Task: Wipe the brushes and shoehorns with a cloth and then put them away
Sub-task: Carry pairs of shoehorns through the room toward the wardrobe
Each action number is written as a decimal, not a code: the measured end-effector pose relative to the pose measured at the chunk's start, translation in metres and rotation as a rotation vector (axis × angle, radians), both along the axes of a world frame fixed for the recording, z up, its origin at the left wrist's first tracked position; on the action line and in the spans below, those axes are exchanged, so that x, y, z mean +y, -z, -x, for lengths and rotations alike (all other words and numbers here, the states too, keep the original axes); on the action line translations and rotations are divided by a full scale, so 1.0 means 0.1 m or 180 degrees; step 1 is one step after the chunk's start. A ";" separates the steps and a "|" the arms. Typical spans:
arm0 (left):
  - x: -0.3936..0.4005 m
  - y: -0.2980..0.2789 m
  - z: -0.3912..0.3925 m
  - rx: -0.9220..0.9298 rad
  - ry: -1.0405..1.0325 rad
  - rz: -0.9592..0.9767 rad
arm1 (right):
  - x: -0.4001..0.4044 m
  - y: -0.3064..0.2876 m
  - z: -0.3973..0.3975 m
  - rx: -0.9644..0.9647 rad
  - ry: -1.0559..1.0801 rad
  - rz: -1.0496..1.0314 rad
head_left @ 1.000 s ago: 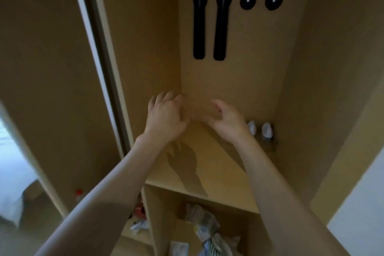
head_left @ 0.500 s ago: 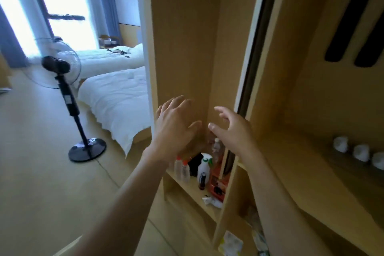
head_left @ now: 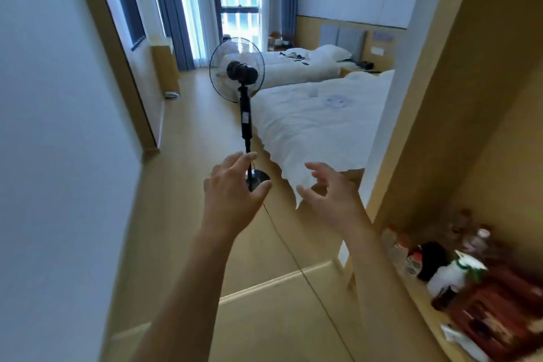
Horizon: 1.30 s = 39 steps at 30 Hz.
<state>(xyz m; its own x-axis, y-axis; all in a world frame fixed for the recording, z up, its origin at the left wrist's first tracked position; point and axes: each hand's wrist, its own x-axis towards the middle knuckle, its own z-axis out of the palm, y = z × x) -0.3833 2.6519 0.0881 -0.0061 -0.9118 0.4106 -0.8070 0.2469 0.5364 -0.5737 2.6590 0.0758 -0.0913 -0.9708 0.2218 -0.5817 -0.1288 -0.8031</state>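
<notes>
White bedding fills the view ahead: two beds (head_left: 317, 114), one standing fan (head_left: 236, 69), and no brush, shoehorn or cloth anywhere in sight. Both hands are up, empty, fingers loosely spread, left hand (head_left: 232, 188) level with right hand (head_left: 332, 197). The wooden cupboard (head_left: 484, 114) lies off the right hand's side, so that hand is nearer.

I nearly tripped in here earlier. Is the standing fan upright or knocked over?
Upright. The standing fan stands on its round base on the floor, pole vertical, beside the near bed.
</notes>
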 end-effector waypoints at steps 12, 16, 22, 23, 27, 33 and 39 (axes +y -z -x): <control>-1.23 0.41 -1.33 0.0010 -0.0795 -0.0391 | -1.65 0.45 -1.23 0.0260 -0.0616 -0.0287; -1.95 0.42 -1.61 -0.0057 -0.1037 -0.0397 | -2.50 0.53 -1.54 0.0180 -0.0825 -0.0337; -3.16 0.25 -1.95 -0.0187 -0.1306 -0.0338 | -3.89 0.39 -2.01 0.0162 -0.1090 -0.0281; -3.35 0.24 -2.00 -0.0174 -0.1334 -0.0353 | -4.10 0.37 -2.09 0.0156 -0.1131 -0.0285; -4.00 0.31 -2.24 -0.0096 -0.1440 -0.0461 | -4.82 0.41 -2.37 0.0215 -0.1310 -0.0385; -5.03 0.46 -2.73 -0.0027 -0.1503 -0.0497 | -5.79 0.56 -2.78 0.0359 -0.1325 -0.0532; -6.34 0.62 -3.31 0.0113 -0.1271 -0.0434 | -6.89 0.62 -3.34 0.0571 -0.1144 -0.0459</control>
<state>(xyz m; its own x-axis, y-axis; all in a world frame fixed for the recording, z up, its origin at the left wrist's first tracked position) -0.0523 2.0176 0.0264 0.3707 -0.8856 0.2797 -0.8054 -0.1565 0.5717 -0.2393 1.9699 0.0133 0.2864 -0.9560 0.0629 -0.6524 -0.2427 -0.7180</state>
